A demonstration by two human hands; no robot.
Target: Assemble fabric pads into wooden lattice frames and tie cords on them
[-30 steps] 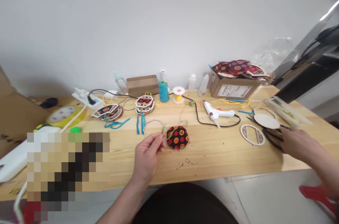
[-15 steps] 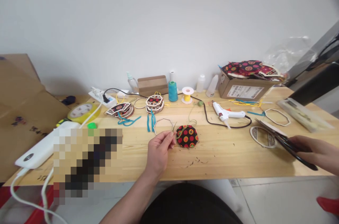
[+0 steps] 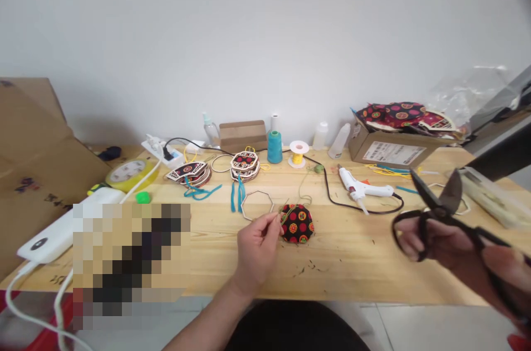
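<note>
My left hand (image 3: 256,246) rests on the wooden table (image 3: 352,251) with its fingers pinched on a thin needle with green thread, right beside a black fabric-covered piece with red and yellow dots (image 3: 297,223). Just behind lies an empty octagonal wooden frame (image 3: 257,205). My right hand (image 3: 452,246) is raised above the table's right side, its fingers through the handles of black scissors (image 3: 440,207) whose blades point up and are spread apart.
A white glue gun (image 3: 365,190) with a black cord lies right of centre. Thread spools, bottles and stacks of patterned pieces (image 3: 244,164) line the back. A cardboard box with fabric (image 3: 390,147) stands at the back right. A power bank (image 3: 62,232) and tape roll (image 3: 128,173) lie left.
My right hand picked the black scissors up from the table's right side and lifted them toward the centre, blades spread. My left hand kept pinching the needle by the dotted piece.
</note>
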